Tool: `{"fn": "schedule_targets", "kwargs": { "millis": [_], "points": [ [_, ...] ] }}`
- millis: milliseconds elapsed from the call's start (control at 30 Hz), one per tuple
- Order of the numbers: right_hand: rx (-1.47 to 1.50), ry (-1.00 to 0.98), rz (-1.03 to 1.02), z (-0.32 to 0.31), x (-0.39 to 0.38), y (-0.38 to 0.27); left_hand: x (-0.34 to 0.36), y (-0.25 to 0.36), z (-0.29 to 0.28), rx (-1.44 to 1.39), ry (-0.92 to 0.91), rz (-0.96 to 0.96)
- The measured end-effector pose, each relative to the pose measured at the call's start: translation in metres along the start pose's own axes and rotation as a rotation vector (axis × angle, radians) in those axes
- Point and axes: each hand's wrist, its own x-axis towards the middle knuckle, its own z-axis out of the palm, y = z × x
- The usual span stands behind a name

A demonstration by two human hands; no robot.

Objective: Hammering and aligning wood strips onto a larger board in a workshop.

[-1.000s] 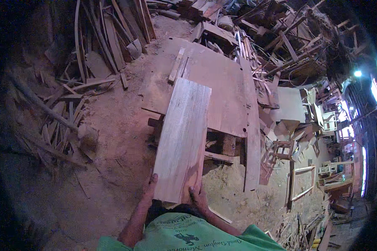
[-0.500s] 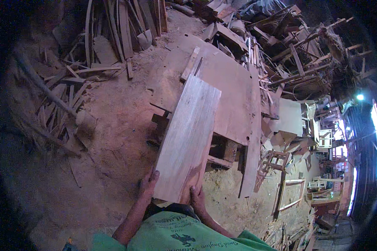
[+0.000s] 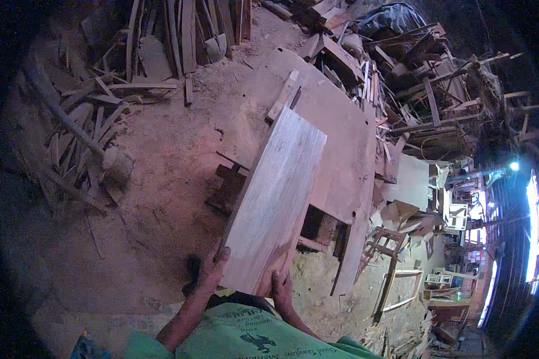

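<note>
A wide wooden board, pale grey with a browner patch at its near right corner, stretches away from my waist over the worktop. My left hand is closed on its left edge near the close end. On the right edge of that same end, my right hand grips it with the thumb on top. The fingers under the board are hidden. Beneath its far part lies the flat brown worktop; I cannot tell whether the board rests on it.
A narrow wood strip lies on the worktop beyond the board. Scrap wood is heaped at the left, with a shovel blade by upright planks. More offcuts pile up at the right. A wooden frame lies on the dusty ground.
The view has shifted slightly, so most of the scene sits a little lower. Both hands keep their hold on the board, which stays in nearly the same position over the worktop.
</note>
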Motion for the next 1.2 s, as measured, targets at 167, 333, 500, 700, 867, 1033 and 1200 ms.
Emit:
{"fn": "schedule_targets", "kwargs": {
  "millis": [167,333,500,700,867,1033,1200],
  "points": [
    [-0.106,0.007,0.065,0.001,0.014,-0.024,0.021,-0.003,0.009,-0.084,0.007,-0.045],
    [-0.107,-0.011,0.086,0.002,0.028,-0.033,0.038,-0.001,0.013,0.009,0.019,0.053],
    [-0.033,0.025,0.154,0.001,0.045,-0.025,0.046,0.019,0.017,-0.051,0.062,0.066],
    [-0.089,0.109,0.216,0.003,0.065,-0.035,0.066,0.031,0.020,0.002,0.022,0.083],
    [-0.203,0.062,0.167,0.004,0.080,-0.059,0.083,0.042,0.032,-0.091,0.082,0.157],
    [-0.055,0.045,0.158,0.004,0.100,-0.060,0.089,0.069,0.032,-0.060,-0.021,-0.015],
    [-0.118,0.053,0.032,0.005,0.119,-0.068,0.103,0.079,0.040,-0.024,0.054,0.111]
  ]
}}
